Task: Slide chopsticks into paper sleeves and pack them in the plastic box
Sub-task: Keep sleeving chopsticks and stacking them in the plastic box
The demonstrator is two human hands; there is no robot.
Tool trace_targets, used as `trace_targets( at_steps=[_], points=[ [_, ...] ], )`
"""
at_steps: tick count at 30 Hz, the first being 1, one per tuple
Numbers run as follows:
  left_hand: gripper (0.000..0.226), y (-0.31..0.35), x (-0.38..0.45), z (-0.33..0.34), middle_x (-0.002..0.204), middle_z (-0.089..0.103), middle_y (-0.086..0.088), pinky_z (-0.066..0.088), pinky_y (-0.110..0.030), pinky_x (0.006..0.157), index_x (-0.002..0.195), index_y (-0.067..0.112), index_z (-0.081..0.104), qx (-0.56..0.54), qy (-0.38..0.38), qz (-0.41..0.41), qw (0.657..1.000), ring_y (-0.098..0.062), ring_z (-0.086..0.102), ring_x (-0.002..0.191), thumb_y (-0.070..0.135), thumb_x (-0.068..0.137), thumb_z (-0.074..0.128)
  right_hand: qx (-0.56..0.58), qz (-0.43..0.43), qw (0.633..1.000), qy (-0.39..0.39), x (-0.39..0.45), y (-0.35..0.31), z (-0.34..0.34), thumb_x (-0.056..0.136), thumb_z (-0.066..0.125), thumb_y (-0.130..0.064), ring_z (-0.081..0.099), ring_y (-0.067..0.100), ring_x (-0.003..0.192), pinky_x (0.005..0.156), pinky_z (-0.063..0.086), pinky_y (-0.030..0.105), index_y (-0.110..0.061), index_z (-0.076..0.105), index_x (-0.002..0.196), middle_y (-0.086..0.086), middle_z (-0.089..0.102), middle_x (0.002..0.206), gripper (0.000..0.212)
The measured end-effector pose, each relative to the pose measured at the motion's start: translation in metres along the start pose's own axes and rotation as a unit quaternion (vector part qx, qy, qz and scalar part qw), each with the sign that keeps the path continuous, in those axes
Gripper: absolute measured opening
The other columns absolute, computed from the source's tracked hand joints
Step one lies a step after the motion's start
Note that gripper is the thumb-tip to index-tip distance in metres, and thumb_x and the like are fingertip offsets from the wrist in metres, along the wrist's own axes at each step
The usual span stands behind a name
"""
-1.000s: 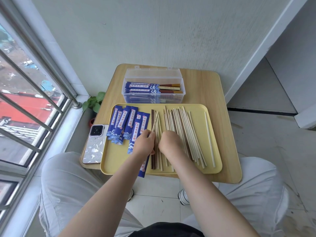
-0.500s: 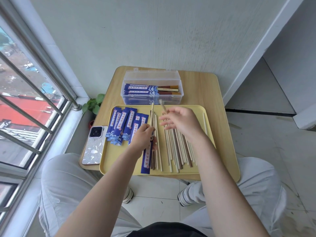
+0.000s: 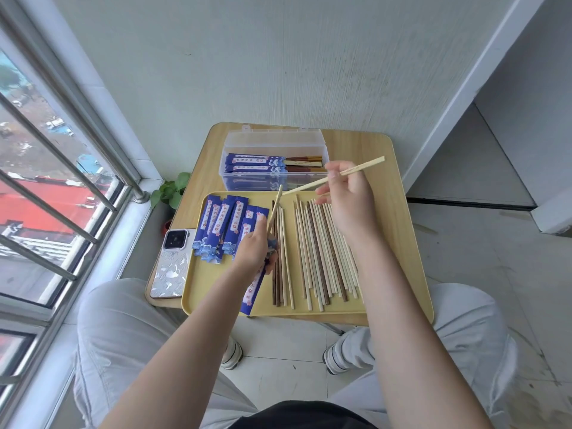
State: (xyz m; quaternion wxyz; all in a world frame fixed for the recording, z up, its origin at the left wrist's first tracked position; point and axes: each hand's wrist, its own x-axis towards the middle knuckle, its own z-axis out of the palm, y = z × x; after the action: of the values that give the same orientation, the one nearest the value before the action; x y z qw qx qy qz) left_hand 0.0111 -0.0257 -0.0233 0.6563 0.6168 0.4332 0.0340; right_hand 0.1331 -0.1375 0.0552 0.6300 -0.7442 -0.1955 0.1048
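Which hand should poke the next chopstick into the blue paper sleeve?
The right hand: it pinches a loose chopstick, while the left hand holds the sleeve with one chopstick already in it.

tray (image 3: 198, 305) on table (image 3: 390, 187) | box (image 3: 275, 140) behind tray | phone (image 3: 171, 270) left of tray
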Motion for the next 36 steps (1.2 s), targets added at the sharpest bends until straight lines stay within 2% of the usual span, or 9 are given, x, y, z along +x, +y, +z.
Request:
trace_targets(
  at_steps=[4,9,22,24,26,28,30,32,36],
  points=[
    [0.065,-0.001,0.002,0.000,0.052,0.049,-0.006,0.036,-0.027,0.045,0.076,0.007,0.051,-0.024,0.021,-0.041,0.999,-0.021,0.042,0.043,0.060,0.103,0.024,-0.024,-0.017,0.997,0.070,0.002,0.006,0.000,0.104,0.045,-0.014,0.056,0.010,0.063,0.059,0.049,0.024,-0.013,0.057,0.110,0.001,0.060,0.085,0.013],
    [0.069,-0.001,0.000,0.001,0.053,0.048,-0.011,0.038,-0.025,0.044,0.070,0.007,0.048,0.024,-0.017,0.005,1.000,-0.021,0.042,0.041,0.060,0.104,0.018,-0.038,-0.005,0.999,0.031,0.003,0.015,0.002,0.104,0.047,-0.013,0.057,0.014,0.067,0.053,0.044,0.014,-0.016,0.057,0.111,0.001,0.059,0.092,0.013],
    [0.069,0.000,0.000,-0.002,0.050,0.048,-0.007,0.037,-0.018,0.040,0.071,0.005,0.050,0.077,-0.090,0.040,0.992,-0.018,0.042,0.040,0.057,0.103,0.019,-0.073,0.011,0.997,-0.032,0.005,0.022,0.003,0.101,0.052,-0.016,0.058,0.014,0.076,0.069,0.047,0.030,-0.023,0.055,0.115,-0.002,0.060,0.091,0.016],
    [0.072,0.003,-0.002,0.000,0.051,0.049,-0.008,0.039,-0.020,0.044,0.064,0.007,0.051,0.084,-0.116,0.054,0.988,-0.019,0.043,0.041,0.057,0.104,0.017,-0.082,0.007,0.996,-0.033,0.003,0.021,0.003,0.099,0.058,-0.014,0.059,0.004,0.072,0.067,0.044,0.018,-0.019,0.047,0.131,-0.002,0.063,0.090,0.034],
    [0.075,0.006,-0.003,0.000,0.052,0.048,-0.008,0.040,-0.023,0.048,0.060,0.008,0.051,0.086,-0.134,0.066,0.985,-0.020,0.043,0.043,0.057,0.104,0.016,-0.087,0.002,0.996,-0.031,0.001,0.022,0.004,0.096,0.064,-0.010,0.059,-0.006,0.066,0.060,0.042,0.006,-0.019,0.025,0.151,-0.003,0.066,0.086,0.068],
    [0.073,0.009,-0.004,0.001,0.053,0.047,-0.010,0.040,-0.024,0.049,0.063,0.007,0.051,0.085,-0.144,0.073,0.983,-0.020,0.042,0.044,0.057,0.104,0.017,-0.077,-0.012,0.997,-0.025,-0.001,0.025,0.005,0.091,0.069,-0.006,0.062,-0.006,0.068,0.063,0.044,0.005,-0.022,0.003,0.159,-0.002,0.068,0.084,0.095],
    [0.071,0.011,-0.005,0.003,0.052,0.046,-0.008,0.038,-0.022,0.046,0.063,0.008,0.051,0.085,-0.146,0.072,0.983,-0.019,0.041,0.043,0.055,0.105,0.018,-0.079,-0.029,0.996,-0.016,0.001,0.031,0.005,0.087,0.073,-0.004,0.066,0.002,0.078,0.067,0.045,0.005,-0.024,-0.003,0.159,-0.001,0.071,0.089,0.107],
    [0.069,0.013,-0.006,0.005,0.050,0.046,-0.005,0.035,-0.020,0.043,0.062,0.009,0.051,0.081,-0.141,0.061,0.985,-0.017,0.039,0.042,0.054,0.105,0.021,-0.101,-0.034,0.994,-0.021,0.004,0.033,0.005,0.085,0.075,-0.007,0.066,0.005,0.084,0.067,0.044,0.003,-0.026,0.005,0.159,-0.005,0.070,0.098,0.103],
    [0.064,0.016,-0.004,0.007,0.051,0.045,-0.004,0.033,-0.023,0.043,0.066,0.009,0.052,0.065,-0.142,0.053,0.986,-0.016,0.038,0.043,0.053,0.105,0.027,-0.110,-0.014,0.993,-0.040,0.009,0.034,0.005,0.086,0.076,-0.013,0.064,0.002,0.083,0.066,0.043,0.004,-0.025,0.037,0.143,-0.009,0.072,0.101,0.070]
  ],
)
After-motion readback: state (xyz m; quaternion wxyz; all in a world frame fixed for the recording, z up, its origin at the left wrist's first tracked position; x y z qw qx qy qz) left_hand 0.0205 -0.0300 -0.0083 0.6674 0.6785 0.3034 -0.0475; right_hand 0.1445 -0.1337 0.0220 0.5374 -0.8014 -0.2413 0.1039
